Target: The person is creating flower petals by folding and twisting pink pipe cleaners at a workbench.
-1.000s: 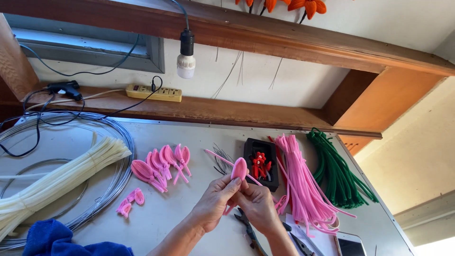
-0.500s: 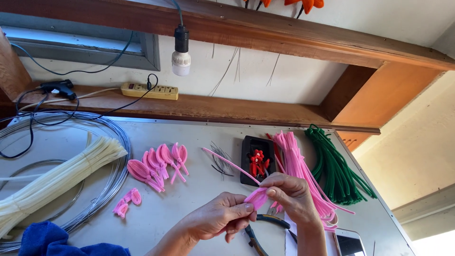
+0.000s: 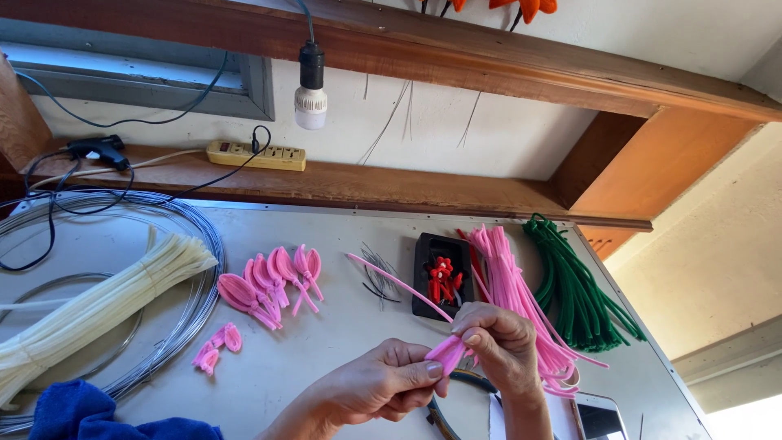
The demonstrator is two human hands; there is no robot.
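You pinch a pink pipe cleaner between both hands, low over the grey table.

Your left hand clamps the folded end with the thumb, and your right hand grips beside it, so the loop keeps its shape while the long tail points up-left. Finished pink loops lie to the left; the pink bundle, the green bundle and a black tray with red pieces wait close on the right.

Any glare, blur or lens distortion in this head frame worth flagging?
Head view: even daylight, soft shadows; overexposed patch at the lower right corner; wooden beam bows from wide-angle distortion; both hands, left hand and right hand, and the pink pipe cleaner look sharp.
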